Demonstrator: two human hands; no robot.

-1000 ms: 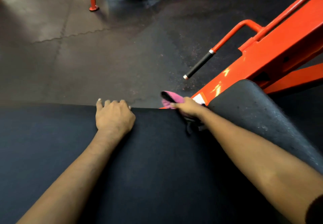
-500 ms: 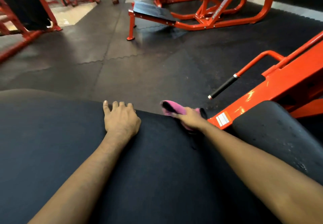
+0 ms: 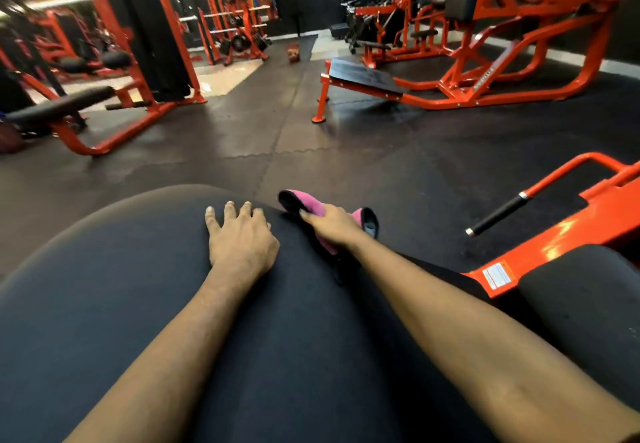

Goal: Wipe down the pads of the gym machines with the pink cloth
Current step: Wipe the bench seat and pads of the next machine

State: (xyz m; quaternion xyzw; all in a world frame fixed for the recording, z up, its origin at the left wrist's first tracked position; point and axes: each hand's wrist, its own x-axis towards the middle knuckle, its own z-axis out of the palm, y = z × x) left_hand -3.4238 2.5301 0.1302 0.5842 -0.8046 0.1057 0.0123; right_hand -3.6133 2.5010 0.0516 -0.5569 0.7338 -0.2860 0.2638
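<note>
Both bare forearms stretch out across the broad black upholstered pad (image 3: 138, 304) that fills the lower part of the view. The left hand (image 3: 239, 238) lies palm down near the pad's rounded far edge, its fingers (image 3: 230, 212) slightly spread and gently bent, holding nothing. Just beside it, the right hand (image 3: 332, 228) has the pink cloth (image 3: 308, 205) bunched in its grip, fingers curled round it (a dark trim shows along the cloth's edges). The cloth sits right at the pad's far edge, one pink end sticking out to the left of the knuckles, another end poking out to the right, and a dark bit trailing down under the wrist onto the pad.

To the right, a second black rounded pad (image 3: 581, 304) sits against the glossy orange steel frame (image 3: 554, 252), which carries a small white warning label (image 3: 497, 274). A black-gripped handle bar (image 3: 498, 214) juts from that frame over the dark rubber tile floor (image 3: 242, 138). Farther off, a low orange bench with a flat black top (image 3: 363, 79) stands near the middle right, and an orange machine with a long black seat pad (image 3: 59, 107) stands at far left. More orange racks fill the dim background.
</note>
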